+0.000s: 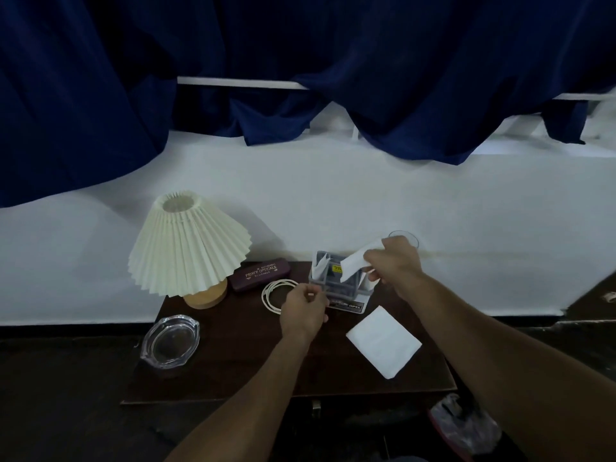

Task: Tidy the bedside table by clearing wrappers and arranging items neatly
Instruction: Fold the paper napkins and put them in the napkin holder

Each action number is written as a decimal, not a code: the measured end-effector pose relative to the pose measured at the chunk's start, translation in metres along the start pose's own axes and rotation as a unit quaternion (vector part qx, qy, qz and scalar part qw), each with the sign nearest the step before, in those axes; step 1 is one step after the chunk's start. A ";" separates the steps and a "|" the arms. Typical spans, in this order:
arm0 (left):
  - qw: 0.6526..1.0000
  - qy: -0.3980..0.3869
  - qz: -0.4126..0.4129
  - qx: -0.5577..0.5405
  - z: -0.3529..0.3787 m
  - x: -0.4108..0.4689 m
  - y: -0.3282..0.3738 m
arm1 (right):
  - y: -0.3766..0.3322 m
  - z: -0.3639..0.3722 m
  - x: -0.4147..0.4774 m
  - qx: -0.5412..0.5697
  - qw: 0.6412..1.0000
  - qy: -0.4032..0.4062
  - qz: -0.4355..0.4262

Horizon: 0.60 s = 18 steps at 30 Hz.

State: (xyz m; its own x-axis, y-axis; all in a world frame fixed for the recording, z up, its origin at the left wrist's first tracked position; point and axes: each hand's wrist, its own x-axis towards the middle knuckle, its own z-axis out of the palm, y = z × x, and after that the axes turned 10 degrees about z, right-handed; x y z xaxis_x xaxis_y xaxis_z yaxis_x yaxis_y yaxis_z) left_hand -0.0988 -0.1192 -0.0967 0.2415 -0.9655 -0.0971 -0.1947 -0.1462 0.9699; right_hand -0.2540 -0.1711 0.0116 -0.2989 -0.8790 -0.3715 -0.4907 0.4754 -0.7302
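On the dark wooden bedside table (233,371) stands a small grey organiser box (333,281) with white paper scraps sticking out of it. My right hand (396,265) is shut on a white paper wrapper (360,263) held just above the box. To the left of the box, my left hand (303,310) pinches something small and pale that is too small to identify. A flat white napkin (383,341) lies at the front right of the table. Beside my left hand is a coiled white cable (271,293).
A pleated cream lamp (188,248) on a wooden base stands at the back left, with a maroon glasses case (261,273) beside it. A glass ashtray (170,341) sits at the left edge. A clear glass (405,236) stands behind my right hand. A plastic bag (463,425) lies below right.
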 end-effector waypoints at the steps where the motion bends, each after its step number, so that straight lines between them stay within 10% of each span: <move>1: 1.000 0.005 0.007 0.011 0.000 0.002 -0.004 | -0.004 0.002 0.002 -0.019 1.000 0.007 -0.007; 18: 0.993 -0.030 0.084 0.070 0.000 0.017 -0.023 | -0.022 0.029 0.021 -0.433 0.883 0.008 -0.181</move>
State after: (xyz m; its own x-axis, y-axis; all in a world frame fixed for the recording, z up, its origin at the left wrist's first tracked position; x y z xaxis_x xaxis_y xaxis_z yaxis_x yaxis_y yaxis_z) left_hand -0.0903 -0.1319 -0.1204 0.1372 -0.9894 0.0467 -0.3596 -0.0058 0.9331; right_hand -0.2260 -0.2007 0.0036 -0.0012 -0.9816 -0.1909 -0.9963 0.0177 -0.0846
